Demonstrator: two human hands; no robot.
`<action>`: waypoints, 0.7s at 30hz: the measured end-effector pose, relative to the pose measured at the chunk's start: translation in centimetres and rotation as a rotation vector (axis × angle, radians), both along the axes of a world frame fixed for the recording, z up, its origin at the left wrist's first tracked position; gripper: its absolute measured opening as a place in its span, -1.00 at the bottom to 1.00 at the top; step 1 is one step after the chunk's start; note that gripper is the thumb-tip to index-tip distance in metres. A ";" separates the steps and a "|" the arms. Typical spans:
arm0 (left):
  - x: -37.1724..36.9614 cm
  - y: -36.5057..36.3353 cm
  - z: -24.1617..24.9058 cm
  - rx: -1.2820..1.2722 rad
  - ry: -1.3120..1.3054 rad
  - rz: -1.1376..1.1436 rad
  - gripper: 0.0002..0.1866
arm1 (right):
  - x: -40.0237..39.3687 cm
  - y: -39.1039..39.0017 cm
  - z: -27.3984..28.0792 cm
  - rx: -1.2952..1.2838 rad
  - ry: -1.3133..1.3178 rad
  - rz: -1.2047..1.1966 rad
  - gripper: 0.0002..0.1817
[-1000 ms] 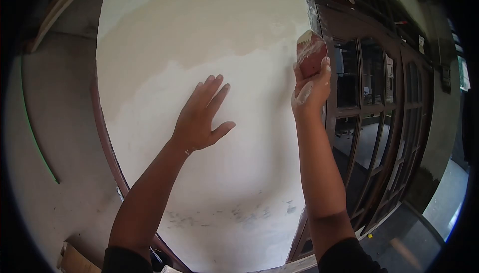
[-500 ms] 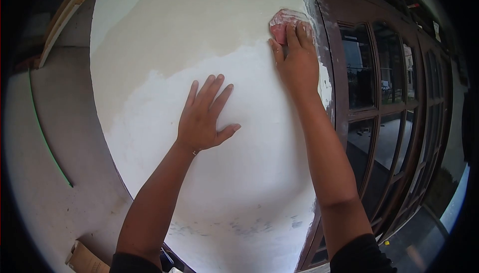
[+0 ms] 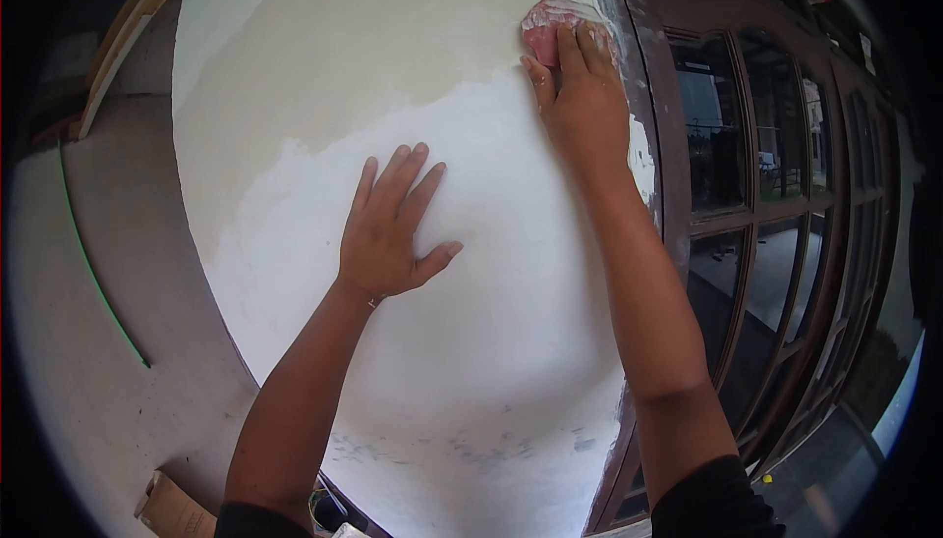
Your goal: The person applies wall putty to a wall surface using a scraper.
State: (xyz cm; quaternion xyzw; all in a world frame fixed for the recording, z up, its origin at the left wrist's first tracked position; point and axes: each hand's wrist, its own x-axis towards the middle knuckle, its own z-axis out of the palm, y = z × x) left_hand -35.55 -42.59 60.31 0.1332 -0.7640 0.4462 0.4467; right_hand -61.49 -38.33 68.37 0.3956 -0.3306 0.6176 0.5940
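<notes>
Right hand (image 3: pixel 589 111) grips a red pad (image 3: pixel 541 40) against the wall (image 3: pixel 491 322), left hand (image 3: pixel 386 233) splayed, a cardboard box (image 3: pixel 177 511) hiding its contents.

2 hands (image 3: pixel 388 233) (image 3: pixel 587 115), 1 pnk tool (image 3: pixel 542 39), 1 ctn (image 3: pixel 177 511)

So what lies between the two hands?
In the head view, only a bare stretch of white wall separates the left hand from the right hand.

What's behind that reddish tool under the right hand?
The pale wall shows around the reddish tool; the patch behind it is covered and can't be seen. The right hand hides part of the tool.
</notes>
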 end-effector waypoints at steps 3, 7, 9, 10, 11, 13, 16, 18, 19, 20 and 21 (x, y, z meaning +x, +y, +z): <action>-0.2 0.1 0.0 -0.010 0.003 0.003 -0.21 | 0.1 0.3 -3.2 0.041 0.019 -0.028 -0.41; -0.2 0.1 0.0 -0.011 0.007 0.004 -0.21 | -0.1 0.4 -4.5 0.013 0.088 -0.022 -0.41; -0.2 0.1 0.0 -0.015 0.001 0.004 -0.21 | -0.3 0.5 -3.2 -0.003 0.102 -0.015 -0.41; -0.2 0.0 0.0 -0.020 0.000 0.005 -0.21 | -0.4 0.4 -2.1 -0.015 0.093 -0.007 -0.42; -0.2 0.0 0.0 -0.018 -0.004 0.002 -0.21 | -0.5 0.3 -1.1 -0.025 0.084 0.000 -0.43; -0.1 0.2 0.0 -0.044 0.001 0.006 -0.19 | -0.7 0.3 -0.3 -0.053 0.093 -0.019 -0.45; -0.2 0.3 0.1 -0.030 0.005 0.000 -0.21 | -0.8 0.3 -1.0 0.006 0.103 -0.011 -0.45; -0.2 0.3 0.1 -0.031 0.008 -0.004 -0.21 | -0.5 0.6 -3.4 0.068 0.081 -0.007 -0.45; -0.2 0.3 0.1 -0.035 0.009 -0.005 -0.22 | -0.5 0.7 -4.5 0.071 0.082 -0.008 -0.45; -0.2 0.2 0.1 -0.033 0.008 -0.006 -0.22 | -0.6 0.9 -5.6 0.084 0.088 -0.012 -0.44; -0.2 0.1 0.1 -0.028 0.006 -0.001 -0.22 | -0.6 0.9 -6.1 0.096 0.095 -0.016 -0.43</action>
